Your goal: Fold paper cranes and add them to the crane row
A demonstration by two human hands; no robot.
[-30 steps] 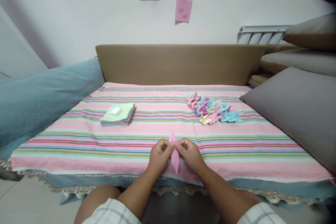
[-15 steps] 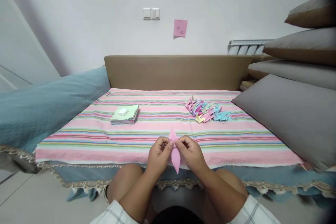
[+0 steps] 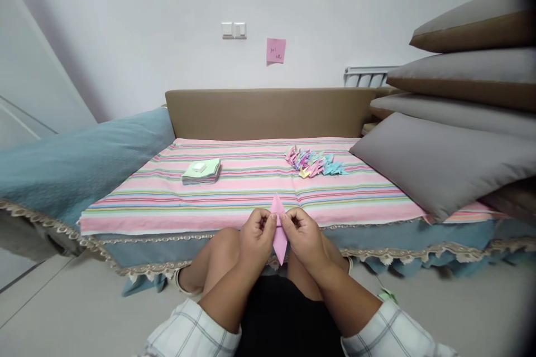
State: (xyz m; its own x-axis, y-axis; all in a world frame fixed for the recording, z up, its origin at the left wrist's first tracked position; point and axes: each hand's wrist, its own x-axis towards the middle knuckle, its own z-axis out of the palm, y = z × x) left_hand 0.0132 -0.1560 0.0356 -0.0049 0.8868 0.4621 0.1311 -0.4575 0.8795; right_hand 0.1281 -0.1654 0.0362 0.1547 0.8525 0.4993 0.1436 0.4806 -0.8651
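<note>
Paper (image 3: 280,244), pink and creased into a slim diamond, is looking half-shaped over the near edge of the pink striped cloth (image 3: 234,192), left hand (image 3: 256,235) and right hand (image 3: 305,237) pinching its middle. Multicoloured paper figures (image 3: 313,166) are lying seemingly complete on the cloth's right, stacked square sheets (image 3: 202,177) waiting on its left; a grey fabric cushion (image 3: 444,162) is crowding its right end.

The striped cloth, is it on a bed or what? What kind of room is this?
Probably a living room at home: the striped cloth covers a sofa seat below a brown backrest, with big grey cushions piled at the right.
</note>
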